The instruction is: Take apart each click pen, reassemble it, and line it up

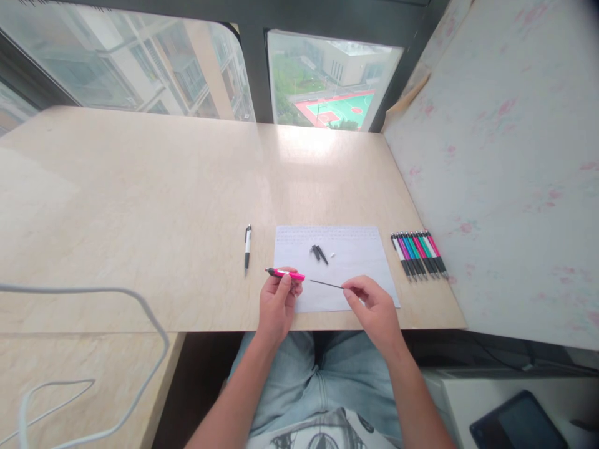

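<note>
My left hand is closed around a pink pen barrel, held level just above the near edge of the table. My right hand pinches the end of a thin black ink refill, whose tip points left toward the open end of the barrel without touching it. Both hands hover over a white sheet of paper. On the sheet lie two small black pen parts and a tiny white piece.
A white-and-black pen lies left of the sheet. Several pens in a row lie right of it, near a patterned wall panel. A white cable loops over the lower left table. A dark tablet sits lower right.
</note>
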Available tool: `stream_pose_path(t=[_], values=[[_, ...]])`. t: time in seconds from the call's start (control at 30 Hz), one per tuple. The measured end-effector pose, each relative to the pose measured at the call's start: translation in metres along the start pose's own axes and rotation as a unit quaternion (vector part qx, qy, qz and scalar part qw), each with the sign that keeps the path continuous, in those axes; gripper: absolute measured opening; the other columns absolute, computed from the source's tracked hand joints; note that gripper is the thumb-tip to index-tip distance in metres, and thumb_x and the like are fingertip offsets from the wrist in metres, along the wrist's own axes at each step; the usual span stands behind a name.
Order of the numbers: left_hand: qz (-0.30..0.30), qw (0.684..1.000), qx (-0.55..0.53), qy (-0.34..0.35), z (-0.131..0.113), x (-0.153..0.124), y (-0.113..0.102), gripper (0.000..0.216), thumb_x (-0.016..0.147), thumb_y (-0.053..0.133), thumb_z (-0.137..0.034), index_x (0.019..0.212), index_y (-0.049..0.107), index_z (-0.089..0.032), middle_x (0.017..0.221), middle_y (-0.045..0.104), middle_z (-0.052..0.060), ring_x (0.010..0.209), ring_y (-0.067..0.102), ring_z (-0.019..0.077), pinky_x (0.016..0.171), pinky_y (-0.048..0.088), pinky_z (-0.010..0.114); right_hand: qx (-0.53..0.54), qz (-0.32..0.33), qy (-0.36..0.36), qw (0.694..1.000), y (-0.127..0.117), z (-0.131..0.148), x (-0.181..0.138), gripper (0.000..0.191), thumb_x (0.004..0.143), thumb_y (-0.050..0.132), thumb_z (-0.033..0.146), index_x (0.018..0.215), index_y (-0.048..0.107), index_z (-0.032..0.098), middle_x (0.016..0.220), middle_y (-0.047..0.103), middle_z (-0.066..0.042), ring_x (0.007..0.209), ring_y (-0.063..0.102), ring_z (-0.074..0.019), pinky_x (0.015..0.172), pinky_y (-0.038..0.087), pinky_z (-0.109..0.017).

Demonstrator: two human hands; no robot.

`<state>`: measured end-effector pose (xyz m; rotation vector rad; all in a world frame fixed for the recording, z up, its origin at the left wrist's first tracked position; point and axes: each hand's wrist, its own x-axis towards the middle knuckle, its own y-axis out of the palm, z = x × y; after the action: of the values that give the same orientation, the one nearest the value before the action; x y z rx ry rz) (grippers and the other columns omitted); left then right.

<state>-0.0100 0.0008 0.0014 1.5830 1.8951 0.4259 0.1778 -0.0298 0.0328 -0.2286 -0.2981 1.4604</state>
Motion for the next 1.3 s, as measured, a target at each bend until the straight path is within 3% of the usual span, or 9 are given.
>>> stream_pose_path(t=[0.17, 0.47, 0.6, 0.73, 0.8, 0.87, 1.0, 1.17, 1.3], values=[[0.039, 0.993, 0.109, 0.014, 0.002, -0.004, -0.002, 0.023, 0.083, 0.074, -0.035, 0.092, 0.072, -0.014, 0.074, 0.069, 0.006, 0.065, 0.057, 0.0143, 0.065, 0.047, 0.028, -0.035, 0.014, -0.034, 0.999, 0.001, 0.011, 0.005, 0.010, 0.091, 0.059, 0.025, 0.089, 0.069, 0.022, 0.083, 0.067, -0.005, 0.076, 0.062, -0.0192, 0.069, 0.052, -0.032], [0.081, 0.992, 0.094, -0.005, -0.002, -0.006, -0.002, 0.020, 0.083, 0.074, -0.032, 0.091, 0.072, -0.014, 0.073, 0.069, 0.005, 0.066, 0.059, 0.0147, 0.065, 0.047, 0.028, 0.002, 0.023, 0.002, 1.000, 0.010, 0.022, 0.009, 0.017, 0.091, 0.061, 0.030, 0.100, 0.072, 0.021, 0.081, 0.069, -0.004, 0.076, 0.064, -0.0180, 0.071, 0.053, -0.031], [0.077, 0.994, 0.067, -0.028, -0.003, -0.006, -0.001, 0.021, 0.081, 0.076, -0.032, 0.090, 0.072, -0.014, 0.074, 0.070, 0.005, 0.065, 0.059, 0.0143, 0.065, 0.046, 0.028, 0.041, 0.021, 0.034, 0.998, 0.015, 0.023, 0.009, 0.024, 0.094, 0.057, 0.037, 0.105, 0.070, 0.020, 0.066, 0.064, 0.000, 0.061, 0.060, -0.0150, 0.062, 0.052, -0.029], [0.059, 0.997, 0.007, -0.046, -0.002, -0.003, -0.004, 0.022, 0.081, 0.076, -0.033, 0.090, 0.072, -0.014, 0.075, 0.069, 0.005, 0.064, 0.058, 0.0121, 0.062, 0.045, 0.026, 0.108, 0.030, 0.037, 0.993, 0.015, 0.011, 0.019, 0.039, 0.099, 0.044, 0.048, 0.117, 0.063, 0.018, 0.073, 0.068, -0.003, 0.059, 0.061, -0.0154, 0.052, 0.049, -0.027], [0.047, 0.997, -0.018, -0.052, -0.003, -0.001, -0.005, 0.021, 0.081, 0.076, -0.033, 0.091, 0.071, -0.014, 0.075, 0.068, 0.005, 0.064, 0.057, 0.0111, 0.061, 0.044, 0.025, 0.070, -0.004, 0.037, 0.997, 0.014, 0.000, 0.030, 0.042, 0.101, 0.036, 0.047, 0.113, 0.064, 0.017, 0.079, 0.070, -0.006, 0.063, 0.063, -0.0169, 0.053, 0.049, -0.028], [0.039, 0.997, -0.036, -0.058, -0.005, 0.001, -0.004, 0.020, 0.081, 0.076, -0.032, 0.090, 0.071, -0.015, 0.075, 0.067, 0.004, 0.064, 0.057, 0.0104, 0.061, 0.044, 0.024, -0.060, -0.037, 0.020, 0.997, 0.012, -0.010, 0.044, 0.030, 0.097, 0.048, 0.039, 0.105, 0.068, 0.018, 0.087, 0.071, -0.008, 0.072, 0.064, -0.0187, 0.063, 0.051, -0.031], [0.026, 0.996, -0.051, -0.064, -0.006, 0.002, -0.002, 0.019, 0.080, 0.077, -0.030, 0.090, 0.071, -0.015, 0.074, 0.066, 0.003, 0.066, 0.057, 0.0099, 0.062, 0.044, 0.023, -0.279, 0.006, -0.051, 0.959, 0.015, -0.023, 0.066, 0.025, 0.092, 0.051, 0.020, 0.108, 0.070, 0.020, 0.101, 0.069, -0.010, 0.084, 0.064, -0.0206, 0.078, 0.049, -0.035], [0.026, 0.996, -0.057, -0.067, -0.005, 0.001, -0.002, 0.020, 0.080, 0.078, -0.030, 0.091, 0.072, -0.014, 0.074, 0.067, 0.003, 0.066, 0.058, 0.0095, 0.063, 0.045, 0.022, -0.360, 0.042, -0.077, 0.929, 0.019, -0.026, 0.071, 0.025, 0.094, 0.047, 0.017, 0.094, 0.071, 0.021, 0.092, 0.068, -0.008, 0.086, 0.062, -0.0212, 0.074, 0.045, -0.032], [0.024, 0.996, -0.056, -0.070, -0.005, 0.001, -0.002, 0.020, 0.079, 0.078, -0.030, 0.090, 0.072, -0.014, 0.075, 0.068, 0.004, 0.066, 0.059, 0.0099, 0.064, 0.046, 0.023, -0.334, 0.018, -0.066, 0.940, 0.016, -0.027, 0.066, 0.018, 0.092, 0.049, 0.020, 0.086, 0.066, 0.020, 0.085, 0.067, -0.007, 0.078, 0.061, -0.0202, 0.070, 0.044, -0.032]])
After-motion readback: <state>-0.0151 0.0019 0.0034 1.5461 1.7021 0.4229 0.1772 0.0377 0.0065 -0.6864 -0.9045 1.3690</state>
